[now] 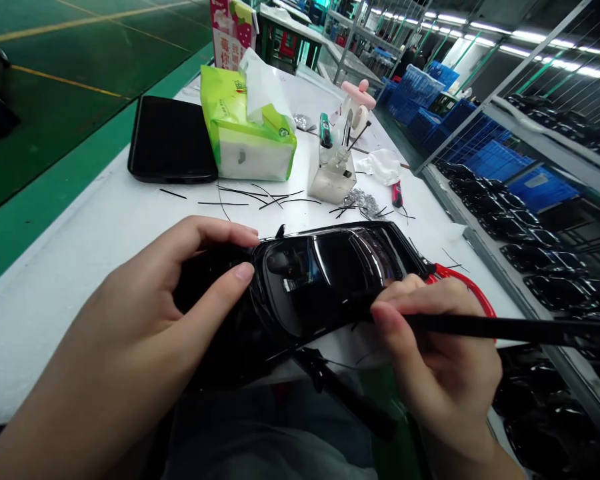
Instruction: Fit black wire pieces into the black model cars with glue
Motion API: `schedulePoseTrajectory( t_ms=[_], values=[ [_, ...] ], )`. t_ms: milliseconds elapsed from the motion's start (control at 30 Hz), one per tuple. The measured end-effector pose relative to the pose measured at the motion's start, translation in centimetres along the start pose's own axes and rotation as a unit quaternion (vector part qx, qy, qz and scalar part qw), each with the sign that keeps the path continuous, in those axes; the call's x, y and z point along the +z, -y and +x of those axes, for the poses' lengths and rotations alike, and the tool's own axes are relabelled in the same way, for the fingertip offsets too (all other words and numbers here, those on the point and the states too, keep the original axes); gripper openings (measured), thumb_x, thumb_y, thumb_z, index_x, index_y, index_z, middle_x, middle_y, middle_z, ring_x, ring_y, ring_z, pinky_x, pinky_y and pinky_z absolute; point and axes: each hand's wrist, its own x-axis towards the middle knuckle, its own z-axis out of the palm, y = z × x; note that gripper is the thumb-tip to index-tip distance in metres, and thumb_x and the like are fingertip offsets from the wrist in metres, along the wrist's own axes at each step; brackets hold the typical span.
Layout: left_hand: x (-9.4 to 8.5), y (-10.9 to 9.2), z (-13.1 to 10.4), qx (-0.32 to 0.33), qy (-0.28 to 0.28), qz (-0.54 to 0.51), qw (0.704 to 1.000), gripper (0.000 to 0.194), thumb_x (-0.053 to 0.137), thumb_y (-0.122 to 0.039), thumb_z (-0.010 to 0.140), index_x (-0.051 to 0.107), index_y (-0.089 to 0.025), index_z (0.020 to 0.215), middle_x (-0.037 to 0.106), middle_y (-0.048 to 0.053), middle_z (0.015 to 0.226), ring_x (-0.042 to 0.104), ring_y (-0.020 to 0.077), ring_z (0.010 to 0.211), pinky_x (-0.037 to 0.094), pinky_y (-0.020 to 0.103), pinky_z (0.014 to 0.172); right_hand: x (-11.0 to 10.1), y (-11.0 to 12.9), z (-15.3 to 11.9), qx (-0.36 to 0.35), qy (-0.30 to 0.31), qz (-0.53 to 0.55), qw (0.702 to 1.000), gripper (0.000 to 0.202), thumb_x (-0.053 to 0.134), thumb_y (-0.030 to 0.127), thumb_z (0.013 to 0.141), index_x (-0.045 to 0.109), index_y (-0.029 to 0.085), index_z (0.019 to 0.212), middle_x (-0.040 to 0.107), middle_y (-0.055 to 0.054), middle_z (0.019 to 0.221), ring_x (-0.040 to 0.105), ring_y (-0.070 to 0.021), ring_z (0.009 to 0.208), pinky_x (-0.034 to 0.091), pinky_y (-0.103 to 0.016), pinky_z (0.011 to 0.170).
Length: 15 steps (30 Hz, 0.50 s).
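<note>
A glossy black model car [330,267] lies over the near edge of the white table, its front to the left. My left hand [180,293] is closed round the front end, thumb on the bonnet and fingers by the far side near the windscreen. A near-side door [325,373] stands out from the body. My right hand [435,353] pinches a slim black tool [505,328], whose shaft runs off to the right. Its tip is by the near side of the roof and hard to make out. Red curved handles [473,287] show behind my right hand.
Loose black strips [250,193] lie beyond the car. Behind stand a black tray-like object [173,143], a green tissue pack [255,153] and a small holder [333,177] with a glass bottle. A red cutter [397,195] lies right. Racks of black car bodies [545,257] flank the table.
</note>
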Motion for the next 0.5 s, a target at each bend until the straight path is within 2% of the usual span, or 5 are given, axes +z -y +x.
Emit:
schedulePoseTrajectory(
  t_ms=[100,200,400,500],
  values=[
    [-0.20,0.29,0.12,0.039,0.022,0.031,0.999,0.029,0.065,-0.059,0.090,0.069,-0.040,0.111,0.073,-0.010,0.115,0.067,0.0223,0.113,0.051,0.011,0.046,-0.11,-0.02,-0.03,-0.004,0.012,-0.014,1.000,0.019,0.062,0.003,0.091,0.057,0.021,0.092,0.056,0.002,0.080,0.056,-0.0152,0.075,0.043,-0.037,0.067],
    [-0.49,0.52,0.36,0.038,0.036,0.028,0.998,0.031,0.066,-0.062,0.088,0.070,-0.039,0.108,0.073,-0.009,0.116,0.067,0.0230,0.112,0.057,0.012,0.053,-0.17,-0.15,0.07,-0.011,0.028,-0.029,0.999,0.018,0.062,0.006,0.093,0.053,0.022,0.093,0.054,0.003,0.080,0.054,-0.0150,0.072,0.039,-0.036,0.065],
    [-0.79,0.17,0.47,0.031,0.033,0.015,0.999,0.032,0.068,-0.061,0.085,0.071,-0.038,0.107,0.072,-0.007,0.117,0.066,0.0241,0.115,0.058,0.013,0.054,-0.01,-0.60,0.31,-0.030,0.028,-0.056,0.998,0.017,0.059,0.013,0.097,0.048,0.023,0.090,0.050,0.003,0.077,0.050,-0.0143,0.068,0.037,-0.034,0.063],
    [-0.69,-0.29,0.54,0.033,0.036,0.012,0.999,0.033,0.067,-0.060,0.085,0.071,-0.035,0.106,0.072,-0.006,0.117,0.066,0.0241,0.113,0.061,0.018,0.064,-0.04,-0.80,0.40,-0.031,0.016,-0.039,0.999,0.015,0.060,0.012,0.096,0.051,0.023,0.091,0.053,0.003,0.078,0.050,-0.0144,0.068,0.039,-0.034,0.063]
  ],
)
